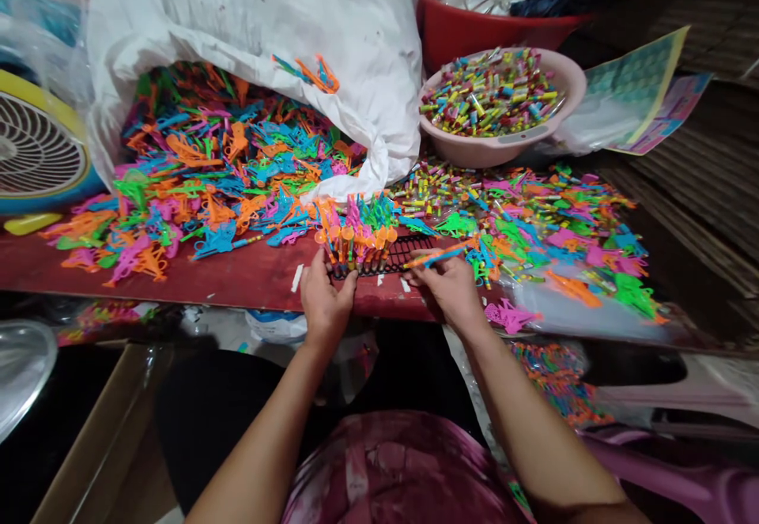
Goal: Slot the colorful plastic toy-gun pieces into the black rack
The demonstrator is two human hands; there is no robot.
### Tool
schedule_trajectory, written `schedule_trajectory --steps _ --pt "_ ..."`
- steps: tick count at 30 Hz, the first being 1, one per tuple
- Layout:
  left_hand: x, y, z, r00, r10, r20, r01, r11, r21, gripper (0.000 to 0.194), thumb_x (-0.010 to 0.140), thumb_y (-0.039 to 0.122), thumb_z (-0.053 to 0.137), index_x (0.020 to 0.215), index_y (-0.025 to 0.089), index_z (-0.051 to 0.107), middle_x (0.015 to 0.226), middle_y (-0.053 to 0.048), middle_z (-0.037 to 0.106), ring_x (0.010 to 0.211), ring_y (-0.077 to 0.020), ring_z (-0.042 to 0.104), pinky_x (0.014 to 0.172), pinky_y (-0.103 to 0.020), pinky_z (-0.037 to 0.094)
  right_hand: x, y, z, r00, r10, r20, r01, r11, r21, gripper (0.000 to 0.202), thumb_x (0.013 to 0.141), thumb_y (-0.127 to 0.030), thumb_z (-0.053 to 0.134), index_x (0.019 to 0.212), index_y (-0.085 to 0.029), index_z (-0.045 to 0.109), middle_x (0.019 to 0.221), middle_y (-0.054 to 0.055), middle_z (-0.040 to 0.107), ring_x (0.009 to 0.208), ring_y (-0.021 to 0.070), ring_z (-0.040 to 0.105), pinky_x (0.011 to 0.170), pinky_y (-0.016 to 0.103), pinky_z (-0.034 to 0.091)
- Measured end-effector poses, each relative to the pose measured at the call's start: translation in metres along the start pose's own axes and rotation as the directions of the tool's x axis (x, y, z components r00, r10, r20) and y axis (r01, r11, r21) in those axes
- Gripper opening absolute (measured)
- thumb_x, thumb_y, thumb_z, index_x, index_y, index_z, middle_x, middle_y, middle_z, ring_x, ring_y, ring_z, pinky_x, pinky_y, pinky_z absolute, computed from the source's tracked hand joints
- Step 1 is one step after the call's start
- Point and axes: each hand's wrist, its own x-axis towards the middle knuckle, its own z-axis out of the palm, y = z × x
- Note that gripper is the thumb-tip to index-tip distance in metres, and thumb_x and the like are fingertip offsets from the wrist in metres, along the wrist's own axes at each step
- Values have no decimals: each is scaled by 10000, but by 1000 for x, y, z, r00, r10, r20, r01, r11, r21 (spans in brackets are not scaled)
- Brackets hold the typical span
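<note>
A black grid rack [409, 251] lies at the table's front edge. Several small plastic toys [353, 231] in orange, pink, green and blue stand upright in its left part. My left hand [327, 295] curls around the rack's front left corner, thumb in front and fingers at the side. Pinched in my right hand [451, 287] is a slim orange and blue plastic toy [437, 255], held nearly level above the right part of the rack. Its exact shape is partly hidden by the fingers.
A white sack [254, 18] spills a pile of colourful plastic toys [237, 168] at left. Small multicoloured tubes fill a pink basin [498, 148]; more tubes and toys lie right of the rack. A red tub [474, 30] and yellow-rimmed fan [41, 145] stand behind and left.
</note>
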Motion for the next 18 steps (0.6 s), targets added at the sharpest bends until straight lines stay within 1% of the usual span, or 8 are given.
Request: schedule_trajectory --steps 3,7,10,13,16,18 --pt "0 0 0 1000 1 -9 -1 1000 1 608 756 370 711 1306 158 562 1003 -89 685 957 -278 612 878 -416 485 1 -1 9 997 -45 -61 39 994 -102 290 704 -460 735 758 -192 640 581 2 657 520 170 633 520 270 492" --pt "0 -1 0 1000 20 -21 -20 1000 1 618 752 367 716 1312 160 559 994 -84 688 941 -272 612 872 -407 485 3 -3 23 993 -104 -64 87 969 -233 291 736 -470 695 653 -204 612 514 -4 612 459 148 551 483 255 414" --pt "0 -2 0 999 30 -21 -30 1000 6 628 758 372 708 1322 145 551 1014 -95 692 954 -278 613 886 -415 483 4 0 30 989 -138 -52 118 951 -284 283 742 -473 679 688 -198 646 543 -2 616 484 145 531 505 254 401" --pt "-1 -2 1 999 33 -34 -33 999 -4 656 752 371 713 1338 135 536 1025 -101 694 966 -281 618 900 -418 481 5 2 33 973 -222 -56 187 911 -368 261 762 -448 659 768 -188 684 597 -2 632 549 147 538 560 250 405" --pt "-1 -4 3 999 24 -33 -25 999 -28 668 755 370 712 1356 150 521 1028 -92 693 983 -278 621 920 -423 479 6 1 33 964 -260 -55 207 864 -458 269 769 -445 649 699 -186 654 588 -4 608 558 141 519 567 249 381" --pt "-1 -6 4 999 17 -28 -18 999 -35 679 763 377 706 1370 145 508 1015 -92 689 984 -280 619 926 -432 478 6 -1 32 963 -269 -17 225 837 -499 283 771 -444 640 647 -190 622 568 -6 586 547 136 501 559 251 360"
